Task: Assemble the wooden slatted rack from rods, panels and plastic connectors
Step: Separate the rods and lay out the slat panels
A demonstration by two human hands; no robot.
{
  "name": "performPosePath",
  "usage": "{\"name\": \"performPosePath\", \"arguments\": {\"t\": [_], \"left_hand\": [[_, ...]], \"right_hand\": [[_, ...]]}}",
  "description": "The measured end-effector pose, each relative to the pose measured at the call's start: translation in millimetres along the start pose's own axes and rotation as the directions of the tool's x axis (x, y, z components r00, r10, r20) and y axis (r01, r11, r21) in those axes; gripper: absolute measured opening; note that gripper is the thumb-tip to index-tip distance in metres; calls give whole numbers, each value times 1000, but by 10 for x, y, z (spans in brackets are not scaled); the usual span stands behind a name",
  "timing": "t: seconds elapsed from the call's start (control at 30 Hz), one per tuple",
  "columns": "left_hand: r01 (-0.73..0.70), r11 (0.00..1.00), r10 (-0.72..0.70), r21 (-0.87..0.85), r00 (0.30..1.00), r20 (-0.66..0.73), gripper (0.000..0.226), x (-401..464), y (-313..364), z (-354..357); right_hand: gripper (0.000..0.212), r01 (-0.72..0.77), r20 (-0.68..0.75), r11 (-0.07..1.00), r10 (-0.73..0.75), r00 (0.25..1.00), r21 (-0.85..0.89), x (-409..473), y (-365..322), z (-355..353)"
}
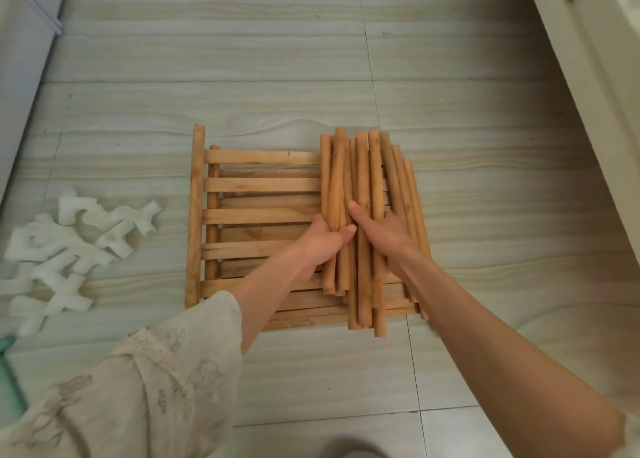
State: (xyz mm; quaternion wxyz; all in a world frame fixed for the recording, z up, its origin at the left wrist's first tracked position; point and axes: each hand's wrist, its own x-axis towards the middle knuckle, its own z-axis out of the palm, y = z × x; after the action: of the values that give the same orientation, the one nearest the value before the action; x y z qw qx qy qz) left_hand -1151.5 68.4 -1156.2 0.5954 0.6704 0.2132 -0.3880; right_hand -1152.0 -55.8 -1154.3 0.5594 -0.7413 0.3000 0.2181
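We see the left hand (320, 246) curled round the near part of the rods (367, 215) from their left side, the right hand (379, 230) pressing on them with thumb out — grip on that side unclear. Rods run lengthwise away from us, stacked on the slatted panels (256, 215) on the floor (485, 145). Plastic connectors (69, 246) lie well apart, leftward — left hand nearer, we judge.

Cream patterned lace-trimmed left sleeve (145, 381)

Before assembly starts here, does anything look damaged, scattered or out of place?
Nothing looks damaged. The rods lie in a loose, uneven bundle on the stacked slatted panels, ends unaligned, with both hands on them. The white connectors lie in a jumbled heap on the floor beside the panels.
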Motion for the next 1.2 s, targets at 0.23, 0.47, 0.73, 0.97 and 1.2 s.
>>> {"name": "performPosePath", "arguments": {"t": [0.23,0.47,0.73,0.97,1.2], "left_hand": [[-85,990,92,-109,993,67,57,-337,79,-372],[-313,947,305,-70,946,-105,68,-1111,147,-1332],[-491,870,410,-57,781,-470,51,-1798,-640,-2056],[-599,799,496,-55,709,-501,32,-2060,-811,-2382],[-588,809,502,12,680,-534,39,-2233,-937,-2646]], "right_hand": [[47,107,182,941,-172,968,321,-327,-72,134],[48,220,418,917,-353,837,333,-800,-497,791],[65,571,549,821,-490,677,29,-1341,-739,1816],[63,614,626,789,-494,604,31,-1640,-912,2166],[66,633,632,772,-520,575,61,-1788,-874,2454]]}}
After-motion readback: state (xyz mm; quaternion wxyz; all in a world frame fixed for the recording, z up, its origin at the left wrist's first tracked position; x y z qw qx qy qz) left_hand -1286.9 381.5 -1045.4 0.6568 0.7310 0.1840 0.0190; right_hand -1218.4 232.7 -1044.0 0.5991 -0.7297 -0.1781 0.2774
